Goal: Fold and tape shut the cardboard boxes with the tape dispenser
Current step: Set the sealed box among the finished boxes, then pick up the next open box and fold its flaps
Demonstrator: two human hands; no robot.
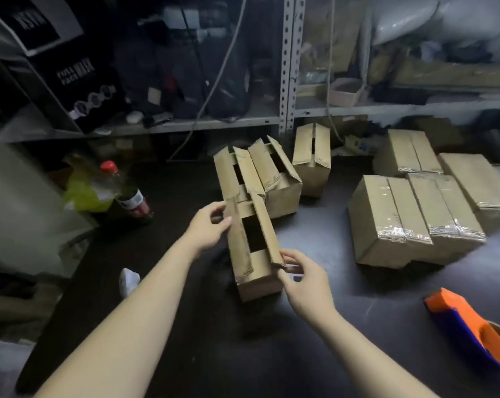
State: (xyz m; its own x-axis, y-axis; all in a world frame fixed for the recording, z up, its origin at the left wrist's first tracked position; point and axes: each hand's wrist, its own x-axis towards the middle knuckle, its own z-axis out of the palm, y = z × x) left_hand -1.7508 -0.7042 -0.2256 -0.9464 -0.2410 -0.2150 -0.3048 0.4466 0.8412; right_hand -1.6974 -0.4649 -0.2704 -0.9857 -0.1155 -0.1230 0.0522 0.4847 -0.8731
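A narrow cardboard box (253, 271) stands on the dark table in front of me, its top flaps partly shut with a dark gap between them. My left hand (207, 229) holds the far left corner of its left flap with curled fingers. My right hand (302, 278) pinches the near end of its right flap. Three more untaped boxes (274, 179) stand behind it with loose flaps. Several taped boxes (415, 216) lie grouped at the right. The orange and blue tape dispenser (470, 331) lies at the table's right edge, apart from both hands.
A metal shelf rack (287, 67) full of dark bags and boxes runs along the back. A bottle with a red cap (128, 191) and a yellow-green bag (85, 191) lie at the left. Bare dark table (228, 354) spreads between my arms.
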